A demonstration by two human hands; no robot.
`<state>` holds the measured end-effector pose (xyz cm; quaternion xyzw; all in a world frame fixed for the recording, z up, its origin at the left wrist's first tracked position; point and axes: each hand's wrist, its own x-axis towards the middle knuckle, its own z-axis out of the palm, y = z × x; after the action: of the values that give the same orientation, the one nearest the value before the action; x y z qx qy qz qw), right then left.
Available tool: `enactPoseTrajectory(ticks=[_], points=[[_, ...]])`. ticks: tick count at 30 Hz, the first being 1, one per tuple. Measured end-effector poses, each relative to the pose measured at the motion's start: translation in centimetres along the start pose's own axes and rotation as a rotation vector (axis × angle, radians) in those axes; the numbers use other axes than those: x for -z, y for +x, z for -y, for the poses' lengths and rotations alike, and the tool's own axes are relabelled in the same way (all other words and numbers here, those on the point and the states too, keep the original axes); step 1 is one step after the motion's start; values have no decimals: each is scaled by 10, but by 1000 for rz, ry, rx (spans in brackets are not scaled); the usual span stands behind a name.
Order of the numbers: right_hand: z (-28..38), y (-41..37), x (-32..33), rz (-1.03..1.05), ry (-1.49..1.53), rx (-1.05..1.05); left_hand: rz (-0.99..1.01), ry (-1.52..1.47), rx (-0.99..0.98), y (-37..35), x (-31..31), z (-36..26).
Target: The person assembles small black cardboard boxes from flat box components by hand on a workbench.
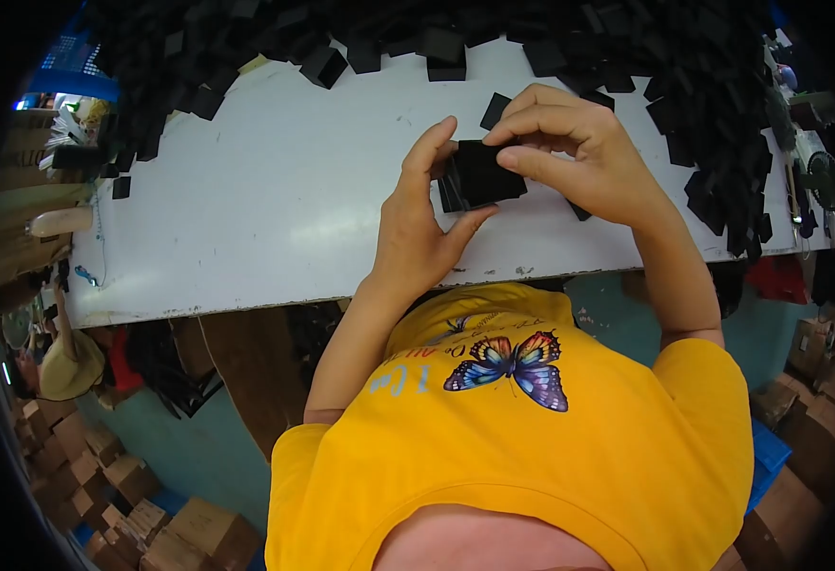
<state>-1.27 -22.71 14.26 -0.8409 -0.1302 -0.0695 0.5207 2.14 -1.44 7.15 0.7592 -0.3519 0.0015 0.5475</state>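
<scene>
Between my two hands is a small black box (pixel 482 176), held just above the white table. My left hand (pixel 422 205) wraps round its left side, thumb along the lower edge and fingers at the far side. My right hand (pixel 575 147) pinches the box's upper right edge with thumb and index finger. Whether the box is lidded or has an open side facing me cannot be made out. Beyond it, partly behind my right fingers, lies another black piece (pixel 496 110). A further dark piece (pixel 579 211) shows under my right wrist.
A large heap of black boxes (pixel 441 55) lines the far side and right of the white table (pixel 246 209). A small fan (pixel 824 181) stands at the right. Cardboard boxes (pixel 213 533) are stacked on the floor at lower left. Another person (pixel 70 357) is at far left.
</scene>
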Motion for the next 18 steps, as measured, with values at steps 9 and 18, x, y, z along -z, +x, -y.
enactPoseTrajectory(ticks=[9,18], points=[[-9,24,9,144,-160,103,26,55,-56,5,7,-5],[-22,19,2,199,-10,-21,55,88,-139,10,7,-3]])
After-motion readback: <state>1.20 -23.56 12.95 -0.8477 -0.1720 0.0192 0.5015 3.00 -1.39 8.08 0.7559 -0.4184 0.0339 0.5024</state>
